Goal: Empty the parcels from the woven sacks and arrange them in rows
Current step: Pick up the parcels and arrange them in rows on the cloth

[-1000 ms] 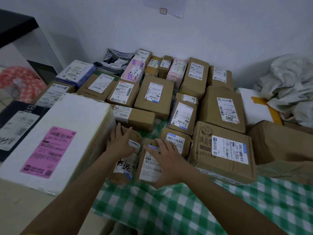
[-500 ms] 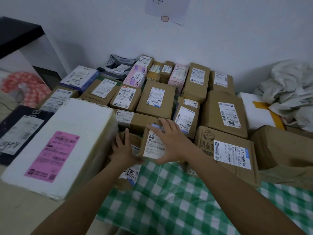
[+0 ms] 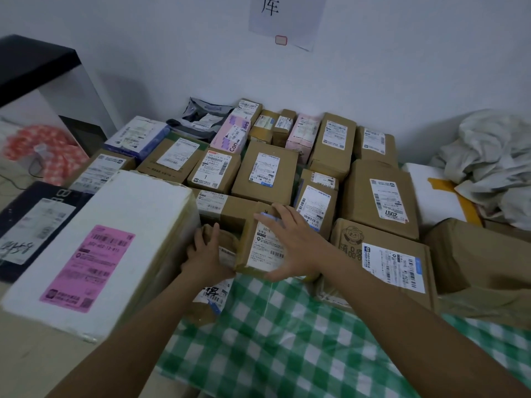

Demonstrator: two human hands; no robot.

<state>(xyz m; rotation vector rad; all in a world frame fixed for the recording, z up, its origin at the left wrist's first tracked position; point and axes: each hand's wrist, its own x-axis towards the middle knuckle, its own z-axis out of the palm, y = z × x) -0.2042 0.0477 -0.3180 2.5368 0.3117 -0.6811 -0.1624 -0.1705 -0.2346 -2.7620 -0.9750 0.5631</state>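
A person's right hand (image 3: 293, 245) is spreading its fingers over the labelled top of a small brown parcel (image 3: 263, 248), thumb hooking its near edge, the box sitting tilted just beside a big white foam box (image 3: 115, 237) with a pink label. The left hand (image 3: 205, 254) is lying between that foam box and the small parcel, fingers fairly straight and pressing down on a crumpled brown packet (image 3: 221, 285). Rows of labelled cartons (image 3: 267, 173) are filling the green checked cloth (image 3: 273, 340) beyond the foam box, and crumpled woven sacks (image 3: 494, 162) are lying well apart from it by the wall.
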